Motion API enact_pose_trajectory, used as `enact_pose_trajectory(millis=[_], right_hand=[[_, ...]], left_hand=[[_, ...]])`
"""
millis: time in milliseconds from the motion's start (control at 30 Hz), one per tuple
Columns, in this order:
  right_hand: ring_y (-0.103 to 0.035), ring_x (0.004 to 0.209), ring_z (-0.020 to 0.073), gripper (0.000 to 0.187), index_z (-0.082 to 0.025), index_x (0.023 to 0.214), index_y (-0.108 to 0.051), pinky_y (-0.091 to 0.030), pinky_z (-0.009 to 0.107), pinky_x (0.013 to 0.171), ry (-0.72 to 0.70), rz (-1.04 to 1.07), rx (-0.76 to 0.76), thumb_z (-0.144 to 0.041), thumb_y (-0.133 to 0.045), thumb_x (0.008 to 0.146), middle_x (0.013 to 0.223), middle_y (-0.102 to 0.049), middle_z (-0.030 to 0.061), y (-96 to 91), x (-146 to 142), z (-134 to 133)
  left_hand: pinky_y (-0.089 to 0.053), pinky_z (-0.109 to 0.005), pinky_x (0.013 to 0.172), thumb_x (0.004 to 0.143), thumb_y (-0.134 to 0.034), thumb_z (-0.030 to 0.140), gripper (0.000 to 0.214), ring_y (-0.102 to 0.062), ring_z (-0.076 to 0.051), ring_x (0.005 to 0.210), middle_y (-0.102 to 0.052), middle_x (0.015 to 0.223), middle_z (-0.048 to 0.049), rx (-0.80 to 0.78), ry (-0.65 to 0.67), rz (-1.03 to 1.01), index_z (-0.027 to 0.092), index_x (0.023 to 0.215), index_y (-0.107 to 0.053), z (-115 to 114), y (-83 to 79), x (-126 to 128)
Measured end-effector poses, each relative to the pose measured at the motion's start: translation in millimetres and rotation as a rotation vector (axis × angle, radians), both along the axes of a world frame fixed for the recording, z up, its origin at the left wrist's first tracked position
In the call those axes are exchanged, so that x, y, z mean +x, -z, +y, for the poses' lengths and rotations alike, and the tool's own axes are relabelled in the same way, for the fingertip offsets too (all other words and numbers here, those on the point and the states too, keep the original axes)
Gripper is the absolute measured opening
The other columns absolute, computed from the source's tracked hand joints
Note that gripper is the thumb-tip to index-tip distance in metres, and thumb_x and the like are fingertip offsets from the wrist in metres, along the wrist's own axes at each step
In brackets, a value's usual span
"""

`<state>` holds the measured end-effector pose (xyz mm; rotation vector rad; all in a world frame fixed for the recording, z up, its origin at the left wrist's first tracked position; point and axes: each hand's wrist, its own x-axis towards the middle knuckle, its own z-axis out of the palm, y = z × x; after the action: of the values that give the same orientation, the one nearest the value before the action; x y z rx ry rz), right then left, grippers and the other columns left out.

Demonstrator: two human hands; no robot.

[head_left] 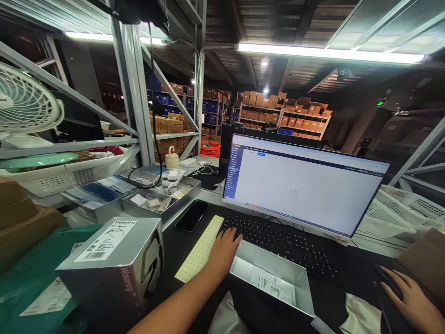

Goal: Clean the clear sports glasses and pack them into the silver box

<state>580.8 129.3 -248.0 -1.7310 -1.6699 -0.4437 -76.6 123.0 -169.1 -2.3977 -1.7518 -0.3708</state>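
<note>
My left hand (224, 250) rests at the left end of a black keyboard (288, 243), fingers bent down onto the keys, holding nothing. My right hand (412, 299) lies flat over a black mouse (384, 283) at the lower right, fingers stretched out on it. A wide monitor (302, 183) with a mostly blank white page stands behind the keyboard. An open grey box (274, 280) with a printed slip inside sits in front of the keyboard between my hands.
A grey "Wokening" product box (114, 260) stands at lower left. A yellow-dotted sheet (200, 250) and a dark phone (191, 215) lie left of the keyboard. Metal trays (162, 197), white baskets (396, 215), a fan (24, 104) and steel racking (134, 88) surround the desk.
</note>
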Motion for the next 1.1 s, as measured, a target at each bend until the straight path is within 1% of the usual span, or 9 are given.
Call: enact_pose_trajectory(millis=[100, 200, 300, 467, 567, 700, 800, 900, 1100], right_hand=[[-0.062, 0.114, 0.0444, 0.054, -0.032, 0.118, -0.072, -0.049, 0.057, 0.100, 0.042, 0.011, -0.059, -0.059, -0.048, 0.077, 0.112, -0.065, 0.0226, -1.2, 1.5, 0.1], [-0.060, 0.119, 0.0423, 0.062, -0.021, 0.120, -0.070, -0.048, 0.056, 0.104, 0.095, 0.006, -0.119, -0.059, -0.045, 0.077, 0.119, -0.062, 0.0215, -3.2, 1.2, -0.3], [-0.060, 0.121, 0.0397, 0.065, -0.016, 0.121, -0.068, -0.048, 0.053, 0.105, 0.119, -0.004, -0.149, -0.057, -0.042, 0.078, 0.124, -0.061, 0.0216, -6.1, -4.0, -1.3], [-0.062, 0.118, 0.0337, 0.049, -0.020, 0.116, -0.069, -0.050, 0.049, 0.104, 0.134, -0.002, -0.159, -0.043, -0.046, 0.079, 0.122, -0.063, 0.0168, -22.0, -26.4, -9.0], [-0.064, 0.115, 0.0304, 0.040, -0.023, 0.116, -0.069, -0.051, 0.046, 0.103, 0.190, -0.001, -0.179, -0.035, -0.051, 0.082, 0.122, -0.063, 0.0128, -35.9, -37.7, -17.5], [-0.065, 0.109, 0.0251, 0.033, -0.022, 0.122, -0.064, -0.055, 0.044, 0.095, 0.266, -0.008, -0.205, -0.037, -0.058, 0.094, 0.127, -0.062, 0.0102, -47.6, -39.0, -30.8], [-0.063, 0.108, 0.0223, 0.033, -0.021, 0.125, -0.061, -0.055, 0.044, 0.092, 0.304, -0.012, -0.215, -0.039, -0.060, 0.097, 0.129, -0.061, 0.0094, -51.4, -39.8, -39.2], [-0.063, 0.108, 0.0221, 0.031, -0.021, 0.124, -0.061, -0.056, 0.043, 0.092, 0.319, -0.014, -0.219, -0.037, -0.059, 0.098, 0.130, -0.060, 0.0092, -53.3, -46.0, -42.2], [-0.063, 0.109, 0.0224, 0.032, -0.021, 0.125, -0.061, -0.055, 0.044, 0.093, 0.303, -0.003, -0.232, -0.037, -0.059, 0.098, 0.131, -0.060, 0.0094, -52.6, -49.8, -39.9]], left_hand=[[-0.039, -0.049, 0.116, 0.098, -0.047, 0.015, 0.047, -0.046, -0.030, 0.141, -0.049, 0.152, -0.0133, -0.008, 0.000, 0.007, 0.024, 0.143, -0.054, 1.4, -0.4, -0.8], [-0.039, -0.049, 0.116, 0.096, -0.048, 0.015, 0.048, -0.046, -0.030, 0.141, -0.049, 0.152, -0.0135, -0.022, -0.003, 0.023, 0.024, 0.144, -0.053, 3.0, -0.8, -1.6], [-0.038, -0.048, 0.117, 0.095, -0.048, 0.011, 0.052, -0.045, -0.030, 0.142, -0.047, 0.153, -0.0126, -0.038, -0.008, 0.046, 0.024, 0.145, -0.052, 3.8, -1.6, -2.3], [-0.038, -0.046, 0.117, 0.094, -0.047, 0.009, 0.055, -0.046, -0.029, 0.141, -0.047, 0.154, -0.0102, -0.060, -0.027, 0.077, 0.027, 0.146, -0.051, 6.1, -4.9, -2.8], [-0.038, -0.045, 0.116, 0.093, -0.047, 0.008, 0.055, -0.046, -0.029, 0.141, -0.048, 0.153, -0.0110, -0.076, -0.021, 0.084, 0.026, 0.145, -0.052, 8.9, -5.6, -3.6], [-0.036, -0.047, 0.117, 0.092, -0.045, 0.008, 0.057, -0.043, -0.030, 0.143, -0.044, 0.155, -0.0130, -0.065, -0.004, 0.094, 0.023, 0.146, -0.050, 13.2, -1.9, -5.6], [-0.037, -0.046, 0.116, 0.092, -0.047, 0.013, 0.057, -0.044, -0.030, 0.142, -0.044, 0.155, -0.0122, -0.055, 0.001, 0.131, 0.025, 0.147, -0.048, 15.9, 0.3, -7.4], [-0.036, -0.044, 0.116, 0.093, -0.047, 0.019, 0.056, -0.044, -0.029, 0.143, -0.044, 0.156, -0.0116, -0.067, 0.011, 0.166, 0.025, 0.149, -0.046, 17.0, 0.0, -8.7], [-0.036, -0.042, 0.117, 0.093, -0.048, 0.019, 0.055, -0.044, -0.028, 0.143, -0.045, 0.155, -0.0107, -0.038, 0.010, 0.143, 0.025, 0.148, -0.048, 15.4, 0.5, -9.7]])
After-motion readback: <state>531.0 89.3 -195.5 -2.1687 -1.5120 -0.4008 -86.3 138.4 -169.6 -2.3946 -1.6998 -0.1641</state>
